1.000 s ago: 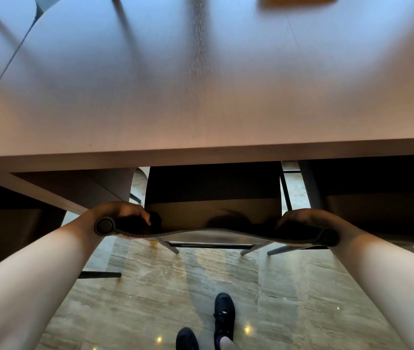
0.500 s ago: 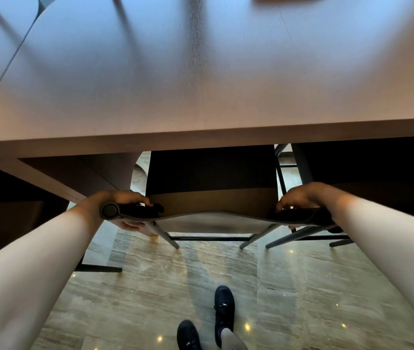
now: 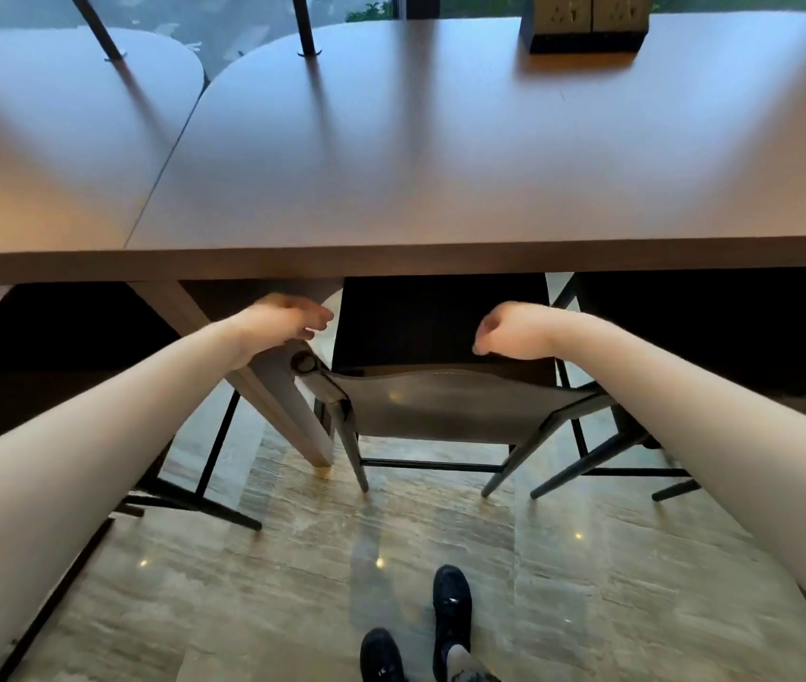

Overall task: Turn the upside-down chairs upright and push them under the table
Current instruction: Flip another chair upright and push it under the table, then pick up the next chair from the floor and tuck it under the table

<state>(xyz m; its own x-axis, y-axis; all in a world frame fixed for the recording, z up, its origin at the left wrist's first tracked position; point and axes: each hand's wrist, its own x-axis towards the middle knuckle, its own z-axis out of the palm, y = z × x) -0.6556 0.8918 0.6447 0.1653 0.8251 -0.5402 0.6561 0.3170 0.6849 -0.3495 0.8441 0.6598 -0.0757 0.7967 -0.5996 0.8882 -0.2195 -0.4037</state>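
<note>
We see the left hand (image 3: 279, 321) hanging above the chair's left back corner, fingers relaxed and holding nothing; the right hand (image 3: 509, 332) hovers over the right end of the backrest, fingers loosely curled, also holding nothing; neither hand touches the chair (image 3: 440, 403), which stands upright on its legs with its seat tucked beneath the near edge of the table (image 3: 440, 169) and only its backrest showing; a table leg (image 3: 273, 381) stands just beside its left side; further dark chairs sit under the same edge to the left and right, though how far in we cannot tell; a dark socket block (image 3: 583, 22) rests near the far right corner; we judge this 1 chair finished, and whether any remain upside down is out of view.
</note>
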